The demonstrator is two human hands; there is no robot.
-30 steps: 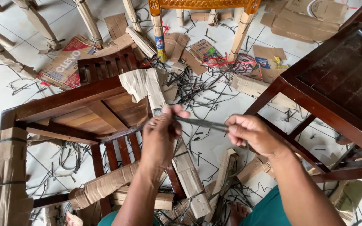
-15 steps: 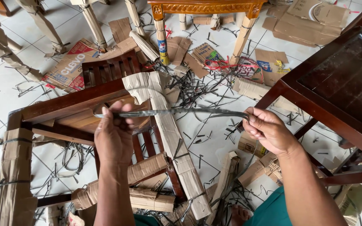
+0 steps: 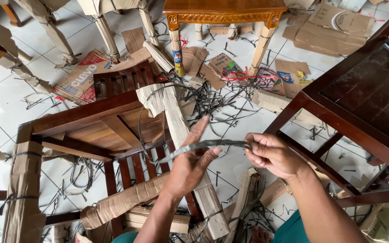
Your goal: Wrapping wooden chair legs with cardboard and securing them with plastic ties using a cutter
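My right hand (image 3: 271, 155) is closed on one end of a dark grey plastic strap (image 3: 212, 145). The strap runs left across my left hand (image 3: 194, 162), whose fingers are spread, with the strap lying between thumb and fingers. From there it loops up and around a cardboard-wrapped leg (image 3: 176, 121) of an overturned dark wooden chair (image 3: 91, 121). Both hands are above that chair's seat frame.
A dark wooden table (image 3: 370, 99) stands at the right. A carved light wooden table (image 3: 223, 11) is at the top. Cardboard-wrapped chair legs (image 3: 23, 189) stand at left. Cut straps (image 3: 230, 103) and cardboard pieces (image 3: 325, 22) litter the white tiled floor.
My left hand has moved right, back toward my right hand, and opened its fingers. The strap, pulled straight before, now curves slack in a loop.
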